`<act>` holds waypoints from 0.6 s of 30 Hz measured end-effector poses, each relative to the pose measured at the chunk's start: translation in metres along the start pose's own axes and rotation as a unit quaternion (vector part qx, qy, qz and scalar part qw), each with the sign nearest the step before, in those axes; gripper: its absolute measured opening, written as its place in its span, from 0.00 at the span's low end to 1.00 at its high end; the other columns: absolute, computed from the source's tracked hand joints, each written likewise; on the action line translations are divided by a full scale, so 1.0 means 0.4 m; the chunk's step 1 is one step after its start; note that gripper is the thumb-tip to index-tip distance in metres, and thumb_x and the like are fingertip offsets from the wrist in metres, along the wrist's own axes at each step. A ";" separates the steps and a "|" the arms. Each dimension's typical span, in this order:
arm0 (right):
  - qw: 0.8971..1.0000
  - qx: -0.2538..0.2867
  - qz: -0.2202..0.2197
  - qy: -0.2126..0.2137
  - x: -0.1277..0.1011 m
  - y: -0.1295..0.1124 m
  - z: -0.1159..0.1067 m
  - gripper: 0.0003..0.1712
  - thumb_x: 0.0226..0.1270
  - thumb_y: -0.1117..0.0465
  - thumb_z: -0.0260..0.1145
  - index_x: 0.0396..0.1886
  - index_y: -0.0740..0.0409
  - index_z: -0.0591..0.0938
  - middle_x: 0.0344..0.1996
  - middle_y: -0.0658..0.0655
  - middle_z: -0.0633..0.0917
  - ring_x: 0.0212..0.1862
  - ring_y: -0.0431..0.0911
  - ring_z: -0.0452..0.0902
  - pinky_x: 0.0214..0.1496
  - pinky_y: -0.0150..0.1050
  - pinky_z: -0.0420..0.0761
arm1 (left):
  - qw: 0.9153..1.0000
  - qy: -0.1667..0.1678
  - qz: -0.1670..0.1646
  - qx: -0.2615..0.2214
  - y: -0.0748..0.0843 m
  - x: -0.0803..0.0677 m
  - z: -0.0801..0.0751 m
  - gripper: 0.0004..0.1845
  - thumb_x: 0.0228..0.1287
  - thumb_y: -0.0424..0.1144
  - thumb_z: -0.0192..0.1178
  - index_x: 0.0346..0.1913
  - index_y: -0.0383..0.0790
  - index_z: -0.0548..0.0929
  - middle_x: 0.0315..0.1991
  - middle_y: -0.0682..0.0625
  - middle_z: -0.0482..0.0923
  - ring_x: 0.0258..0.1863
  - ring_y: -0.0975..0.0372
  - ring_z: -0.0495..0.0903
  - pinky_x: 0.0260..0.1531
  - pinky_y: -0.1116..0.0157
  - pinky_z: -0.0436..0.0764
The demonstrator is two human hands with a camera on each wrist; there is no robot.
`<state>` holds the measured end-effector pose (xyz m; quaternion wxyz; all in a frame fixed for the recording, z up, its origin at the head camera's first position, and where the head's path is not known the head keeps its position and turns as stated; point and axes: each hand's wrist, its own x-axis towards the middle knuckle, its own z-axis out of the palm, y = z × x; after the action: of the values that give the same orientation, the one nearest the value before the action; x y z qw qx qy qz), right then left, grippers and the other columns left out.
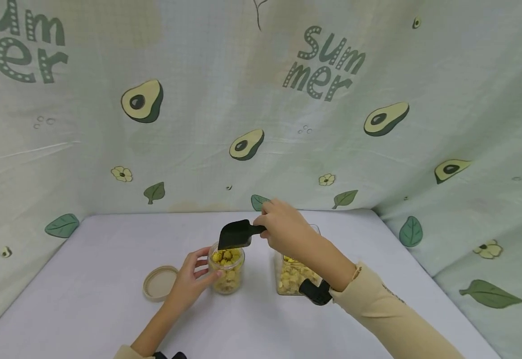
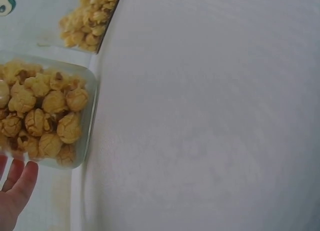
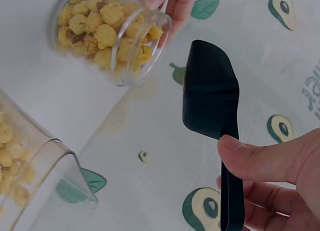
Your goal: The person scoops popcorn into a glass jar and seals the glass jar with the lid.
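Note:
My left hand (image 1: 192, 275) holds a round glass jar (image 1: 227, 283) of popcorn by its side, thumb on the near side and fingers round the left. In the right wrist view the popcorn (image 3: 95, 33) comes up near the jar's open mouth. A black scoop (image 1: 235, 235) is in my right hand (image 1: 285, 227), which grips it by the handle. Its blade overlaps the jar's far rim in the head view. From the right wrist, the thumb lies along the handle and the scoop blade (image 3: 212, 91) is tilted, its inside hidden.
To the right stands a clear square container (image 1: 289, 286) of popcorn, partly covered by my right forearm. A round beige lid (image 1: 160, 283) lies on the white table (image 1: 86, 299), left of the jar. A printed cloth (image 1: 198, 99) hangs behind the table.

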<state>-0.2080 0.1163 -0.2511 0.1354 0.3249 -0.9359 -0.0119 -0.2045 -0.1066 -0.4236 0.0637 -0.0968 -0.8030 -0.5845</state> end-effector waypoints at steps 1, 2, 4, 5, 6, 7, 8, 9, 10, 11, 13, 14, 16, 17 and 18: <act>1.000 0.013 0.004 0.002 -0.010 0.002 0.001 0.13 0.55 0.62 0.71 0.42 0.53 0.86 0.30 0.50 0.78 0.33 0.43 0.67 0.34 0.32 0.70 | 1.000 0.001 -0.002 -0.001 0.001 -0.001 0.001 0.34 0.55 0.40 0.67 0.63 0.38 0.65 0.61 0.43 0.64 0.57 0.51 0.69 0.57 0.55 0.75; 1.000 0.024 0.009 0.004 -0.021 0.006 0.002 0.13 0.55 0.62 0.71 0.42 0.53 0.86 0.30 0.50 0.77 0.33 0.43 0.67 0.33 0.32 0.69 | 1.000 0.000 -0.005 -0.001 0.001 -0.001 0.001 0.35 0.55 0.40 0.67 0.63 0.38 0.65 0.61 0.43 0.64 0.57 0.51 0.69 0.57 0.55 0.75; 0.998 0.050 0.022 0.012 -0.044 0.015 0.007 0.12 0.55 0.63 0.70 0.41 0.54 0.86 0.30 0.49 0.77 0.34 0.42 0.67 0.33 0.31 0.70 | 1.000 -0.001 -0.010 0.000 0.001 -0.001 0.001 0.35 0.55 0.41 0.67 0.63 0.38 0.64 0.61 0.43 0.63 0.57 0.51 0.69 0.58 0.55 0.75; 0.997 0.062 0.032 0.018 -0.056 0.021 0.009 0.12 0.55 0.63 0.70 0.41 0.53 0.86 0.29 0.48 0.76 0.34 0.41 0.67 0.33 0.30 0.70 | 1.000 -0.003 -0.010 0.000 0.002 -0.002 0.001 0.35 0.55 0.41 0.67 0.64 0.38 0.64 0.62 0.43 0.63 0.57 0.51 0.69 0.58 0.55 0.74; 0.996 0.074 0.042 0.025 -0.069 0.028 0.011 0.12 0.55 0.63 0.70 0.41 0.54 0.86 0.29 0.48 0.76 0.34 0.41 0.67 0.33 0.30 0.71 | 1.000 -0.004 -0.010 0.001 0.002 -0.002 0.001 0.35 0.55 0.42 0.67 0.64 0.38 0.64 0.62 0.42 0.63 0.57 0.51 0.69 0.58 0.54 0.74; 0.994 0.086 0.051 0.035 -0.082 0.037 0.012 0.12 0.55 0.64 0.70 0.41 0.54 0.86 0.29 0.48 0.76 0.35 0.41 0.67 0.33 0.31 0.71 | 1.000 -0.006 -0.009 0.002 0.001 -0.002 0.000 0.35 0.55 0.42 0.67 0.64 0.37 0.63 0.62 0.42 0.63 0.58 0.50 0.68 0.58 0.54 0.74; 0.992 0.095 0.062 0.045 -0.096 0.047 0.013 0.13 0.55 0.64 0.70 0.42 0.54 0.85 0.30 0.47 0.76 0.35 0.41 0.67 0.33 0.31 0.72 | 1.000 -0.006 -0.009 0.005 0.000 -0.002 0.000 0.35 0.55 0.42 0.67 0.64 0.36 0.63 0.62 0.41 0.63 0.58 0.50 0.68 0.58 0.54 0.74; 0.990 0.106 0.075 0.054 -0.111 0.058 0.013 0.13 0.55 0.64 0.70 0.42 0.55 0.85 0.30 0.47 0.76 0.35 0.40 0.68 0.33 0.31 0.72 | 1.000 -0.006 -0.010 0.005 -0.001 -0.002 -0.001 0.35 0.55 0.42 0.67 0.64 0.36 0.63 0.62 0.41 0.63 0.58 0.50 0.68 0.58 0.53 0.74; 0.987 0.116 0.089 0.064 -0.127 0.070 0.012 0.13 0.55 0.64 0.70 0.42 0.55 0.85 0.31 0.47 0.76 0.35 0.40 0.68 0.33 0.32 0.73 | 1.000 -0.006 -0.010 0.006 -0.002 -0.003 -0.001 0.35 0.55 0.42 0.67 0.64 0.36 0.63 0.62 0.41 0.63 0.57 0.50 0.68 0.58 0.54 0.74; 0.984 0.126 0.104 0.075 -0.145 0.082 0.012 0.14 0.55 0.65 0.70 0.43 0.56 0.85 0.31 0.47 0.77 0.35 0.40 0.68 0.33 0.32 0.73 | 1.000 -0.005 -0.009 0.005 -0.002 -0.003 -0.002 0.35 0.55 0.42 0.67 0.64 0.36 0.63 0.62 0.41 0.63 0.58 0.50 0.68 0.58 0.54 0.74; 0.976 0.142 0.134 0.097 -0.183 0.109 0.009 0.14 0.54 0.65 0.70 0.42 0.58 0.84 0.31 0.49 0.77 0.35 0.41 0.70 0.33 0.34 0.73 | 1.000 -0.004 -0.005 0.003 -0.004 -0.002 -0.003 0.35 0.55 0.41 0.67 0.64 0.36 0.63 0.61 0.41 0.63 0.57 0.50 0.69 0.57 0.54 0.75; 0.971 0.148 0.151 0.107 -0.203 0.121 0.008 0.14 0.54 0.65 0.70 0.42 0.58 0.84 0.30 0.49 0.77 0.34 0.42 0.70 0.32 0.34 0.73 | 1.000 -0.004 -0.003 0.002 -0.003 -0.002 -0.003 0.35 0.56 0.41 0.67 0.64 0.36 0.63 0.61 0.41 0.63 0.57 0.50 0.69 0.57 0.54 0.75; 0.961 0.166 0.185 0.122 -0.248 0.145 0.008 0.14 0.54 0.65 0.70 0.42 0.58 0.84 0.30 0.50 0.77 0.33 0.43 0.71 0.32 0.35 0.73 | 1.000 -0.006 0.001 -0.001 -0.001 -0.002 -0.003 0.35 0.56 0.41 0.66 0.64 0.36 0.63 0.61 0.41 0.63 0.57 0.50 0.68 0.57 0.55 0.75; 0.956 0.170 0.202 0.128 -0.269 0.156 0.010 0.13 0.54 0.65 0.70 0.42 0.58 0.84 0.30 0.50 0.77 0.33 0.43 0.72 0.31 0.35 0.73 | 1.000 -0.007 0.002 -0.003 -0.001 -0.002 -0.002 0.34 0.56 0.41 0.66 0.64 0.36 0.63 0.61 0.41 0.63 0.57 0.50 0.68 0.57 0.55 0.75; 0.951 0.172 0.219 0.133 -0.290 0.166 0.013 0.13 0.54 0.64 0.70 0.42 0.58 0.83 0.29 0.50 0.77 0.32 0.43 0.72 0.30 0.35 0.73 | 1.000 -0.007 0.002 -0.005 0.000 -0.002 -0.002 0.34 0.56 0.41 0.66 0.64 0.36 0.64 0.61 0.41 0.63 0.57 0.50 0.68 0.57 0.55 0.75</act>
<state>-0.1626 0.2393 -0.2774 0.1998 0.1292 -0.9454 0.2228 -0.2036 -0.1074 -0.4237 0.0590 -0.1029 -0.8004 -0.5876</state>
